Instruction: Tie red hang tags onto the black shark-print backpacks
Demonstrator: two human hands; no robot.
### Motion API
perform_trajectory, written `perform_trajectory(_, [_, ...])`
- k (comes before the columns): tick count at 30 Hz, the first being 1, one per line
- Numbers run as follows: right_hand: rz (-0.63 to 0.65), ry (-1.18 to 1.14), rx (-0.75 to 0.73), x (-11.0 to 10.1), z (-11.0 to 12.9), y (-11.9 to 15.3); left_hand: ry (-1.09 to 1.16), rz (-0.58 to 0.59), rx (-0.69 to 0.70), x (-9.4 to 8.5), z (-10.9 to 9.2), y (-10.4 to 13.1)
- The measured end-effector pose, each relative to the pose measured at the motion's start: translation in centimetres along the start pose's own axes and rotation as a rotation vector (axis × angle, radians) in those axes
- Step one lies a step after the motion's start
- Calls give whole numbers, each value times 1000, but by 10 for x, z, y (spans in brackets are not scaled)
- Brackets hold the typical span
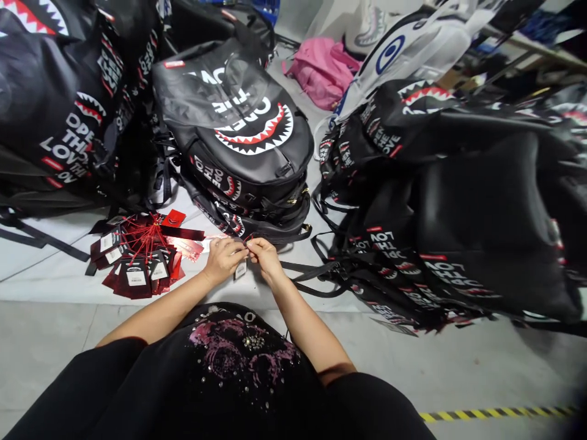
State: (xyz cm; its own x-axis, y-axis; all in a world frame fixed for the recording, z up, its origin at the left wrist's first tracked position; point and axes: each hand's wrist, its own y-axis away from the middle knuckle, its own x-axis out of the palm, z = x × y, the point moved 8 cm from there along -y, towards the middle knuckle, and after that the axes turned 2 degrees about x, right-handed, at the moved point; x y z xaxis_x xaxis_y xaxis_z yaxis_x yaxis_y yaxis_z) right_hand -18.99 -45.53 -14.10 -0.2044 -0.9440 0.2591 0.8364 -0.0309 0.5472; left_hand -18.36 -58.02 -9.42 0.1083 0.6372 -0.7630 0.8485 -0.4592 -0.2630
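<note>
Black rectangular hang tag with a white label is a little below the middle of the frame, between the two hands, just under the fingertips. Its long axis runs nearly up and down in the picture, slightly tilted. The left hand is the nearer one, with its fingers bent above the tag's upper end; the right hand is just to the right. Fingers of both hands are closed in a pinch at a thin red cord, though how exactly it passes between them I cannot tell. Directly above, a black leather-like backpack with a red-and-white toothed mouth lies on its pile, with its lower edge near the fingertips.
</note>
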Motion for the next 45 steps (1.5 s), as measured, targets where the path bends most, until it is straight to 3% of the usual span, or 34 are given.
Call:
perform_trajectory(3, [-65, 7, -66, -2, -2, -3, 60, 15, 46, 3, -8, -5])
perform_trajectory(6, [-85, -20, -39, -7, -9, -8, 137, 51, 11, 8, -7, -9])
perform_trajectory(11, [-108, -17, 9, -13, -17, -11, 194, 43, -263, 16, 25, -7])
perform_trajectory(14, [-89, 11, -26, -8, -19, -10, 221, 21, -343, 18, 36, -6])
perform_trajectory(28, [-136, 135, -260, -2, -4, -6, 251, 127, -344, 27, 35, -13])
perform_trajectory(34, [-115, 175, -218, -4, -7, -11, 146, 184, -404, 35, 45, -16])
perform_trajectory(38, [-85, 189, -236, -9, -10, -18, 86, 246, -420, 40, 39, -18])
perform_trajectory(41, [-111, 202, -227, -10, -12, -19, 131, 254, -387, 41, 32, -16])
perform_trajectory(45, [-103, 222, -195, -8, -13, -21, 279, 237, -408, 45, 40, -13])
